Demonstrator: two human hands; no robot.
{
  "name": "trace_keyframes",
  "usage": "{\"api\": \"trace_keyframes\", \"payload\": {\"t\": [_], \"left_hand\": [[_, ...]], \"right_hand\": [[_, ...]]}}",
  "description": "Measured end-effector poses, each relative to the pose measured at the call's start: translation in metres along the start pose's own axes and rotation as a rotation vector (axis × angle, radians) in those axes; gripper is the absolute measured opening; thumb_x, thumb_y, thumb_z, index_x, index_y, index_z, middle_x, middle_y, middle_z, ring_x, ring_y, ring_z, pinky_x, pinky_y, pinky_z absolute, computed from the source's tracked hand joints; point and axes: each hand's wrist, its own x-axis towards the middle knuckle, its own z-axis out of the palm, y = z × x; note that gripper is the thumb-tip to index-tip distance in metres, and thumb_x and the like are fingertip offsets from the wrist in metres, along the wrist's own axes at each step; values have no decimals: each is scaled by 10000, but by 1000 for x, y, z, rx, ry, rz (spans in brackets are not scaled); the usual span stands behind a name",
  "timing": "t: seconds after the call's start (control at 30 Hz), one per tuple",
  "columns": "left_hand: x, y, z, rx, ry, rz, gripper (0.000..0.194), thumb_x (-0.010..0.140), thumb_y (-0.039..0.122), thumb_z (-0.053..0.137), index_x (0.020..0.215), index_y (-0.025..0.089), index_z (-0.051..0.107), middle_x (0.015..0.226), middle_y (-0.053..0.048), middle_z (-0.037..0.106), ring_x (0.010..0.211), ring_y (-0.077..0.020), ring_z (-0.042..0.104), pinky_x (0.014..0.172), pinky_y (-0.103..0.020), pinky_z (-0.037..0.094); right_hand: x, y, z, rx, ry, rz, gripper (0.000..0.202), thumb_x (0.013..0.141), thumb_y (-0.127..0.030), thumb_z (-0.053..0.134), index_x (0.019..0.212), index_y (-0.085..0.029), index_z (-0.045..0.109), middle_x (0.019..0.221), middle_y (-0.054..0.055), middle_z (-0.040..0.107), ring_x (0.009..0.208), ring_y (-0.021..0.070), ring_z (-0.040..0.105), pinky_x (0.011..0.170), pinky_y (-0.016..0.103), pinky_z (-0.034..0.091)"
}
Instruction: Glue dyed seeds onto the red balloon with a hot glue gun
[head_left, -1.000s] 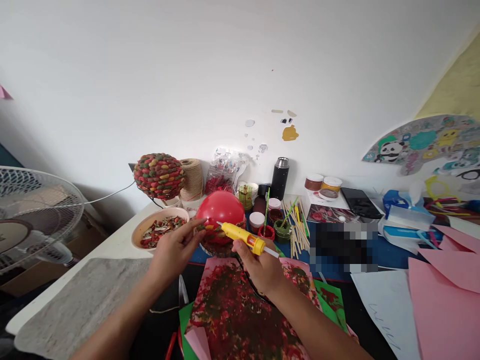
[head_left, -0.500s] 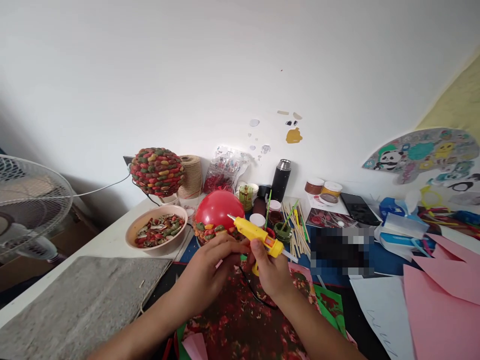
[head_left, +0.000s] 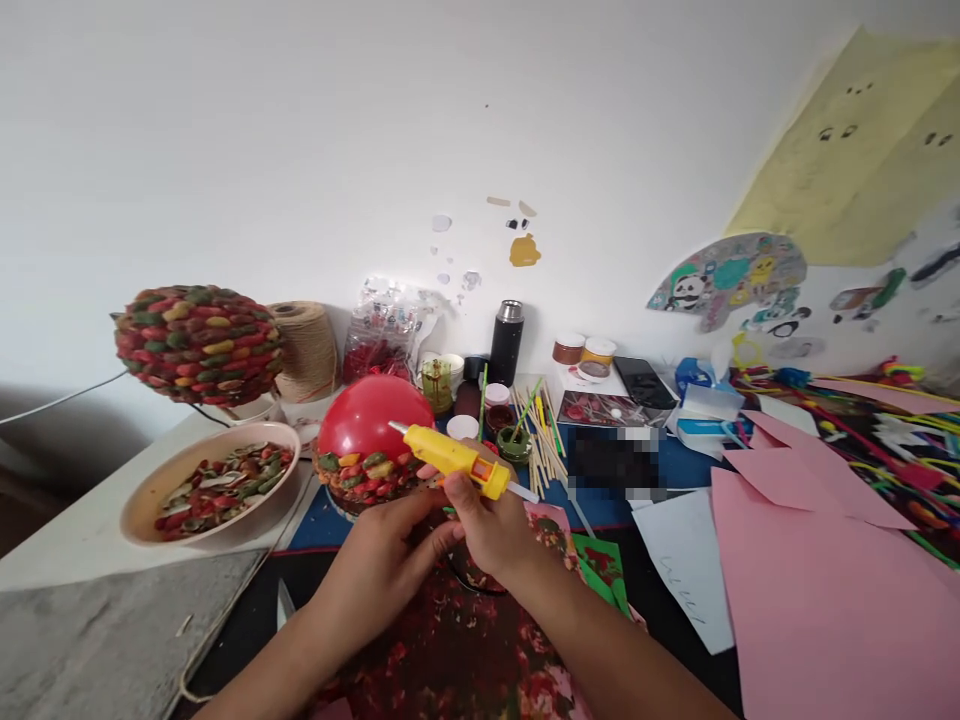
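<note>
My right hand [head_left: 491, 520] is wrapped round a yellow hot glue gun [head_left: 457, 460], whose metal nozzle points to the upper left and whose clear glue stick juts out at the back. Close beside it, my left hand [head_left: 382, 550] has its fingers bent and pressed together; whatever they pinch is too small and hidden to name. Just behind both hands sits a red balloon [head_left: 375, 412], its lower part ringed with painted red, green and orange shells [head_left: 371, 480]. Under my hands lies a paint-stained sheet [head_left: 450, 650].
At the left stand a pink bowl of painted shells [head_left: 139, 510], a shell-covered ball [head_left: 199, 345] and a twine spool [head_left: 306, 350]. Behind are a black flask [head_left: 508, 345], paint jars [head_left: 514, 443] and wooden sticks [head_left: 544, 440]. Pink paper [head_left: 795, 580] lies right, a blade [head_left: 284, 603] left.
The view has turned to the right, so the objects sit further left in it. Both hands stay close together, with the glue gun still held in my right hand.
</note>
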Motion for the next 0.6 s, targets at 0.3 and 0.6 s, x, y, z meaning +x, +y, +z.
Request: {"api": "trace_keyframes", "payload": {"t": [0.3,0.6], "left_hand": [[-9,-12,10,-140,58,67,391,1006,569,665,1122,222,801,1062,-109,855,985,-297,811,852,-355,650],[-4,-17,14,-230,5,65,473,1001,649,622,866,206,716,770,-41,729,703,-206,658,653,-284,550]], "right_hand": [[-6,-4,5,29,-7,15,701,889,-943,588,983,-251,652,806,1,591,693,193,559,654,304,517],[-1,-12,13,97,-23,147,793,905,-969,507,1037,-242,796,949,90,784,920,289,742,904,400,613]]}}
